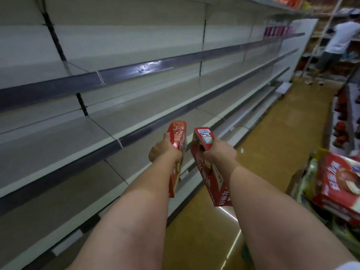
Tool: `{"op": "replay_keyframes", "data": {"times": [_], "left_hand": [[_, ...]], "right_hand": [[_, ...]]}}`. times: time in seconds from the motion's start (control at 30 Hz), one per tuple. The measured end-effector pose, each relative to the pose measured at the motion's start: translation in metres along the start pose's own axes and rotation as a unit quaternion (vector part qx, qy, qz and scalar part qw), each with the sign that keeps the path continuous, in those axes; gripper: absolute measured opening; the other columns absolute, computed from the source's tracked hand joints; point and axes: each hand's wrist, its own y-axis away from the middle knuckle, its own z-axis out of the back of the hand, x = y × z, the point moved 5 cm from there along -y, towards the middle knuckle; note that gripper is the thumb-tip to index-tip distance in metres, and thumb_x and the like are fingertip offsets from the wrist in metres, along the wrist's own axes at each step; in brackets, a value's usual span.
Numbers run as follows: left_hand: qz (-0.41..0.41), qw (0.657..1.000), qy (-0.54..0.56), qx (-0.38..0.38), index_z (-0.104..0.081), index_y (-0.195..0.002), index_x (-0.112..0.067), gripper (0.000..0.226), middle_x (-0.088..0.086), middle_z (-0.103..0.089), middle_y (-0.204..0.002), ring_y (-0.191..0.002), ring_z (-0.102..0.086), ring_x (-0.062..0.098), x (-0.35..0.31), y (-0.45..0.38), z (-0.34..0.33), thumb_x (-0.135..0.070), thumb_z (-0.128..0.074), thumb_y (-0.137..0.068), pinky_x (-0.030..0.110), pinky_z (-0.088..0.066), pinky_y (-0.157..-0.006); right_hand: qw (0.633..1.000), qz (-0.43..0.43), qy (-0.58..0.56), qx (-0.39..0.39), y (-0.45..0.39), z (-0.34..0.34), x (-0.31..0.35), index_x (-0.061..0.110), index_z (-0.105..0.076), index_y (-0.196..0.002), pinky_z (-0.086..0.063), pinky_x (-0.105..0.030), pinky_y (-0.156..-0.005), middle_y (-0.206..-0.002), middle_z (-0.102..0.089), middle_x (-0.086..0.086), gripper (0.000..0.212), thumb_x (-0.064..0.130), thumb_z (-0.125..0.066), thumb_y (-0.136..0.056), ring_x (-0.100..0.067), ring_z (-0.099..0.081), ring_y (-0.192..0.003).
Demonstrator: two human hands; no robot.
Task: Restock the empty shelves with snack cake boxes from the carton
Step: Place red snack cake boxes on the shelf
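My left hand [164, 151] grips a red snack cake box [177, 137] held on edge, its narrow side toward me. My right hand [221, 152] grips a second red snack cake box [211, 184], tilted, with a barcode label on its top end. Both boxes hang in the air beside the front edge of the bare grey shelves [109, 121] that run along the left. More red snack cake boxes [339, 182] lie stacked at the lower right; what they rest in is cut off by the frame edge.
Several shelf tiers stretch away to the far end, where a few purple packs [276, 32] stand. The yellow aisle floor [272, 137] runs between the shelves and a display of red goods [341, 125] on the right. A person [335, 41] in a white shirt stands at the aisle's far end.
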Motion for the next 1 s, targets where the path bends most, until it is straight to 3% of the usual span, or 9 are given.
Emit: {"op": "replay_keyframes", "data": {"times": [0.1,0.27,0.37,0.47,0.57,0.67,0.77,0.87,1.0], "left_hand": [[0.027,0.998,0.049,-0.019,-0.01,-0.15,-0.032,0.09,0.015,-0.053,-0.125,-0.11,-0.057,0.032,-0.03,-0.021,0.011,-0.033,-0.07,-0.082,0.042,-0.049,-0.089],[0.059,0.987,0.137,-0.055,-0.006,-0.151,-0.034,0.092,0.014,-0.05,-0.131,-0.11,-0.057,0.032,-0.057,-0.048,0.036,-0.024,-0.068,-0.084,0.043,-0.048,-0.086],[0.072,0.968,0.228,-0.081,-0.015,-0.149,-0.034,0.093,0.01,-0.054,-0.125,-0.101,-0.06,0.031,-0.054,-0.067,0.053,-0.019,-0.072,-0.077,0.042,-0.051,-0.088],[0.095,0.914,0.378,-0.115,-0.033,-0.139,-0.032,0.09,0.006,-0.059,-0.119,-0.091,-0.06,0.03,-0.041,-0.092,0.066,-0.008,-0.075,-0.063,0.047,-0.053,-0.087],[0.122,0.848,0.496,-0.143,-0.038,-0.139,-0.022,0.086,0.012,-0.059,-0.12,-0.093,-0.061,0.033,-0.026,-0.114,0.078,0.005,-0.071,-0.064,0.046,-0.053,-0.081],[0.152,0.814,0.541,-0.146,-0.037,-0.136,-0.015,0.081,0.014,-0.06,-0.113,-0.09,-0.062,0.036,-0.005,-0.141,0.083,0.005,-0.072,-0.065,0.047,-0.053,-0.078],[0.186,0.789,0.578,-0.094,-0.043,-0.132,-0.012,0.079,0.019,-0.065,-0.107,-0.084,-0.066,0.037,0.018,-0.169,0.081,-0.005,-0.074,-0.06,0.048,-0.055,-0.071],[0.203,0.758,0.611,-0.098,-0.048,-0.123,-0.008,0.054,0.021,-0.067,-0.103,-0.076,-0.065,0.034,0.034,-0.184,0.081,-0.003,-0.07,-0.074,0.038,-0.051,-0.056],[0.241,0.709,0.656,-0.096,-0.051,-0.121,-0.007,0.051,0.019,-0.068,-0.103,-0.076,-0.066,0.032,0.057,-0.198,0.076,-0.011,-0.073,-0.076,0.041,-0.051,-0.059]], "right_hand": [[0.999,0.04,-0.005,-0.014,-0.038,0.021,0.011,0.019,-0.035,-0.138,-0.049,-0.035,-0.079,-0.113,-0.06,-0.01,0.063,0.04,-0.06,-0.084,-0.027,-0.061,-0.099],[0.995,0.089,-0.044,-0.015,-0.087,0.046,0.031,0.021,-0.042,-0.13,-0.047,-0.033,-0.075,-0.108,-0.062,-0.007,0.054,0.044,-0.061,-0.085,-0.025,-0.062,-0.096],[0.992,0.106,-0.075,0.006,-0.115,0.049,0.047,0.024,-0.039,-0.132,-0.048,-0.035,-0.075,-0.108,-0.062,-0.006,0.058,0.042,-0.065,-0.083,-0.027,-0.063,-0.097],[0.981,0.108,-0.151,0.049,-0.142,0.052,0.069,0.023,-0.036,-0.13,-0.053,-0.039,-0.08,-0.112,-0.062,-0.008,0.06,0.04,-0.066,-0.082,-0.03,-0.063,-0.097],[0.959,0.115,-0.244,0.08,-0.163,0.051,0.093,0.022,-0.039,-0.128,-0.053,-0.041,-0.083,-0.109,-0.06,-0.007,0.055,0.034,-0.067,-0.082,-0.028,-0.062,-0.094],[0.942,0.132,-0.295,0.087,-0.185,0.043,0.115,0.024,-0.041,-0.122,-0.054,-0.046,-0.086,-0.104,-0.061,-0.005,0.051,0.034,-0.068,-0.08,-0.028,-0.064,-0.093],[0.915,0.123,-0.365,0.122,-0.206,0.029,0.134,0.027,-0.041,-0.113,-0.056,-0.047,-0.081,-0.097,-0.063,-0.004,0.045,0.032,-0.07,-0.08,-0.025,-0.066,-0.085],[0.884,0.089,-0.431,0.159,-0.227,0.01,0.148,0.024,-0.041,-0.11,-0.057,-0.048,-0.078,-0.096,-0.063,-0.007,0.04,0.026,-0.069,-0.082,-0.028,-0.067,-0.083],[0.856,0.007,-0.489,0.168,-0.259,-0.011,0.157,0.017,-0.044,-0.121,-0.055,-0.051,-0.081,-0.102,-0.061,-0.015,0.049,0.026,-0.07,-0.08,-0.035,-0.065,-0.089]]}}
